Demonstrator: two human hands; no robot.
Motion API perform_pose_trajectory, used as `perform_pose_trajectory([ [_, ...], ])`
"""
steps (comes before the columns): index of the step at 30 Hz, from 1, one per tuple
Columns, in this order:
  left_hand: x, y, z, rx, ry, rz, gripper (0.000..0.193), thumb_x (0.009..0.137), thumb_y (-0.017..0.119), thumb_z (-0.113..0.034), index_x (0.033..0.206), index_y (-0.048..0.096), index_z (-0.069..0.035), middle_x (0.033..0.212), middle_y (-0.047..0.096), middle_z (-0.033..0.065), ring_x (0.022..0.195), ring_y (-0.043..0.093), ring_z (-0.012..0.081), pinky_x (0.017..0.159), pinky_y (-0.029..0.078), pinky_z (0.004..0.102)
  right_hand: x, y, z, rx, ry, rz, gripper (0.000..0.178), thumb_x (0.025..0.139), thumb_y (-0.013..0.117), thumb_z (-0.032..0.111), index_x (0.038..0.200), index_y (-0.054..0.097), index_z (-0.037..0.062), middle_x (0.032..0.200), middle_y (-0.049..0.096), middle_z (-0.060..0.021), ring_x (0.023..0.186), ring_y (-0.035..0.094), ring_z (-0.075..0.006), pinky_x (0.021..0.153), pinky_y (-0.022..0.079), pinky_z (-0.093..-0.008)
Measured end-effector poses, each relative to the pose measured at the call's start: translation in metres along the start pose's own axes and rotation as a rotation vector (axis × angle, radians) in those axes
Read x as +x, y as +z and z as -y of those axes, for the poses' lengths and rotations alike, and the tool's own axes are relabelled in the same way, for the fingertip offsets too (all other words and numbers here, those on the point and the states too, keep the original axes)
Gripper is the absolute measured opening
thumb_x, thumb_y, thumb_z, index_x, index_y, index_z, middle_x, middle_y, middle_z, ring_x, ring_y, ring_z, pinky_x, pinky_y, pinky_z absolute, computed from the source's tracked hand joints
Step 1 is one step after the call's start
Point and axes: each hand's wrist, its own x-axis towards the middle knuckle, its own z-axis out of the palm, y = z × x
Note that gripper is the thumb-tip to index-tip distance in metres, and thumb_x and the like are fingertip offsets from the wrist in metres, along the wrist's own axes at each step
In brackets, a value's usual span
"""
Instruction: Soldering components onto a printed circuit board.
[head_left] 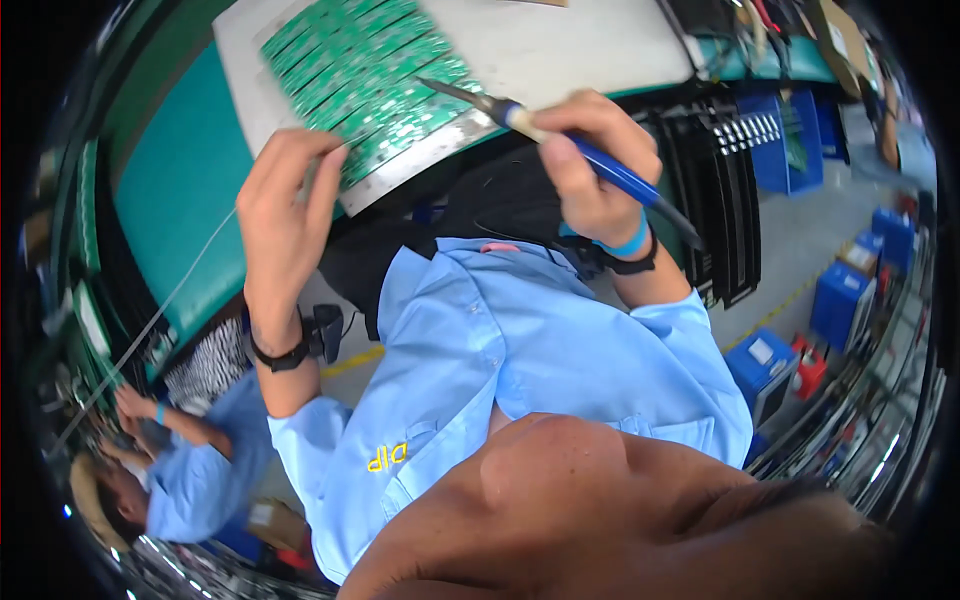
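My right hand (594, 200) is closed round the blue handle of a soldering iron (618, 172). The iron's dark, narrow tip points up and to the left, over a panel of green circuit boards (355, 75) that carries many small parts. My left hand (277, 200) is beside the panel's near left corner, thumb and forefinger pinched together. A thin, pale strand of solder wire (185, 277) runs up from the lower left to this hand. Its end between the fingers is hidden. The panel lies on a whitish board (570, 45).
A green mat (185, 190) covers the bench under the whitish board. Black racks (735, 215) stand at my right, near a blue bin (790, 150). Blue boxes (840, 300) line the floor farther right. At lower left, a person in blue (200, 490) works.
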Motion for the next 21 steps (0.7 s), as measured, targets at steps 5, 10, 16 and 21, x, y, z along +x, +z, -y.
perform_pose_trajectory([
  [5, 0.001, 0.004, 0.007, -0.125, 0.015, 0.101, 0.009, 0.09, 0.076, -0.003, 0.096, 0.071, 0.001, 0.095, 0.069, 0.0107, 0.085, 0.068, 0.0294, 0.073, 0.053, 0.0363, -0.004, 0.006, 0.014, -0.022, 0.018, 0.101, 0.016, 0.09, 0.071, 0.003, 0.102, 0.065, -0.0048, 0.076, 0.065, -0.012, 0.062, 0.056, -0.0157, 0.056, 0.042, -0.0291],
  [10, 0.014, 0.006, 0.016, -0.069, 0.2, 0.137, 0.011, 0.089, 0.075, -0.005, 0.099, 0.071, -0.002, 0.097, 0.071, 0.0079, 0.094, 0.066, 0.0271, 0.082, 0.051, 0.0383, -0.005, 0.01, 0.019, -0.067, -0.045, 0.129, 0.017, 0.089, 0.071, 0.001, 0.102, 0.063, -0.0048, 0.073, 0.064, -0.0117, 0.058, 0.055, -0.0158, 0.053, 0.042, -0.03],
  [16, 0.018, 0.008, 0.017, -0.063, 0.203, 0.189, 0.01, 0.089, 0.073, -0.004, 0.093, 0.064, -0.003, 0.113, 0.076, 0.0045, 0.102, 0.063, 0.026, 0.09, 0.048, 0.0392, -0.002, 0.015, 0.014, -0.076, -0.058, 0.152, 0.017, 0.088, 0.071, -0.001, 0.102, 0.063, -0.0051, 0.074, 0.065, -0.0128, 0.056, 0.056, -0.0167, 0.052, 0.043, -0.0307],
  [21, 0.017, 0.011, 0.018, -0.023, 0.178, 0.247, 0.01, 0.089, 0.073, -0.004, 0.092, 0.063, -0.004, 0.117, 0.078, 0.0005, 0.104, 0.063, 0.0246, 0.091, 0.046, 0.0373, -0.002, 0.016, 0.01, -0.077, -0.063, 0.166, 0.017, 0.088, 0.072, -0.001, 0.102, 0.063, -0.005, 0.075, 0.066, -0.0134, 0.057, 0.057, -0.0176, 0.053, 0.045, -0.0307],
])
